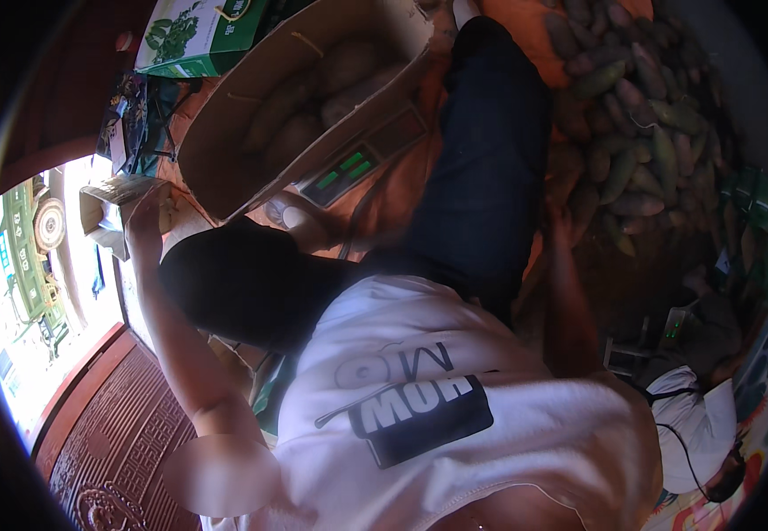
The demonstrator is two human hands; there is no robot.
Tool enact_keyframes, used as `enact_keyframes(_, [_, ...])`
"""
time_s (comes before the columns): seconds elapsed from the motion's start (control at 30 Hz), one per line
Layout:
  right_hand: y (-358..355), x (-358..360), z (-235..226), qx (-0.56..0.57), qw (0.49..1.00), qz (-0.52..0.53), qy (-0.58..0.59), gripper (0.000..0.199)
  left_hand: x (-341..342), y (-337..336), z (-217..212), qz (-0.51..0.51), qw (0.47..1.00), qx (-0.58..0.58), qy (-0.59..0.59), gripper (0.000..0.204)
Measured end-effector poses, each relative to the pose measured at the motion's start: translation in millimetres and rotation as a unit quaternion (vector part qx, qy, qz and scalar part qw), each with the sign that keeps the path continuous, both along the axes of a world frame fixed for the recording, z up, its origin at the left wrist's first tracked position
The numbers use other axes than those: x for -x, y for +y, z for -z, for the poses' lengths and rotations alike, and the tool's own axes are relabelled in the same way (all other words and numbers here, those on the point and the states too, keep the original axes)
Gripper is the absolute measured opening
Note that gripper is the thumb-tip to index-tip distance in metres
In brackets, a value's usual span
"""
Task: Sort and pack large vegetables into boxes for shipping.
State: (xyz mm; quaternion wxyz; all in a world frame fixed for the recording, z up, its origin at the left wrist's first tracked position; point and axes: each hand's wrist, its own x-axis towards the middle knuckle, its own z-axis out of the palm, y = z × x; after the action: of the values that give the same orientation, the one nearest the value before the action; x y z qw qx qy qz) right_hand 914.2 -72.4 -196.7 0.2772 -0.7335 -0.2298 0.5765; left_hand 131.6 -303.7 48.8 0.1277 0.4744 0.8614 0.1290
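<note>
My left hand (143, 217) is touching the small open carton (100, 212); I can't tell how tightly its fingers are closing. My right hand (560, 223) is lying at the edge of the oblong produce (664, 159), its grip too dim to tell. The pile is spreading over an orange floor covering (525, 25). A large cardboard box (220, 150) is holding more, beside a green-lit display (345, 171). Outside, a green vehicle (23, 252) is standing.

right hand (559, 226), tuber heap (640, 164) crowding its right side, dark-trousered leg (490, 150) barring its left, left hand (143, 217) at a small box (99, 211), large carton (214, 159) walling off its right, open top leaving a way in
</note>
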Motion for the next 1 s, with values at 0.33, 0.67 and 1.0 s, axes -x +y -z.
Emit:
enact_keyframes(0.33, [186, -90, -77, -0.143, 0.978, 0.146, 0.049, 0.077, -18, 7, -17, -0.057, 0.992, -0.104, -0.039, 0.026])
enact_keyframes(0.67, [207, 74, -152, -0.277, 0.959, 0.013, -0.056, 0.054, -21, -1, -45, -0.092, 0.985, -0.114, -0.093, 0.027])
enact_keyframes(1.0, [138, 335, -302, -0.482, 0.758, -0.436, -0.058, 0.034, -16, -11, -49, -0.065, 0.984, -0.142, -0.08, 0.027])
